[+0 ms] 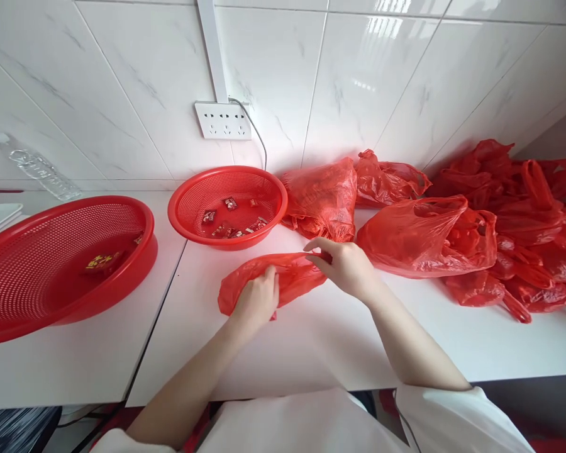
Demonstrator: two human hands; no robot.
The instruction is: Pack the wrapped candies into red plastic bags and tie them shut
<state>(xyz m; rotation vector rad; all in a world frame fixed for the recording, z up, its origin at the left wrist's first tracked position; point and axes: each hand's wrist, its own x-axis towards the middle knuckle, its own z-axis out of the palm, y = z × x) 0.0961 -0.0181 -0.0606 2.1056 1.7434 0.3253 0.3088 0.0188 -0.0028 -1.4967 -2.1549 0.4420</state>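
A thin red plastic bag (295, 277) lies partly spread on the white table in front of me. My left hand (259, 294) is closed on its near side, fingers folded into the film. At the bag's right end, my right hand (346, 264) grips the edge, its thumb and forefinger reaching left over the film; the other fingertips are partly hidden. Just beyond the bag stands a round red plastic basket (226, 242) with several small wrapped packets (224, 229) inside.
A larger red basket (141, 270) at left holds a packet with yellow print (101, 261). Full red bags (321, 195) stand along the wall, another bag (419, 239) lies right of my hand, and tied bags (523, 214) pile up far right. A clear bottle (44, 170) lies behind.
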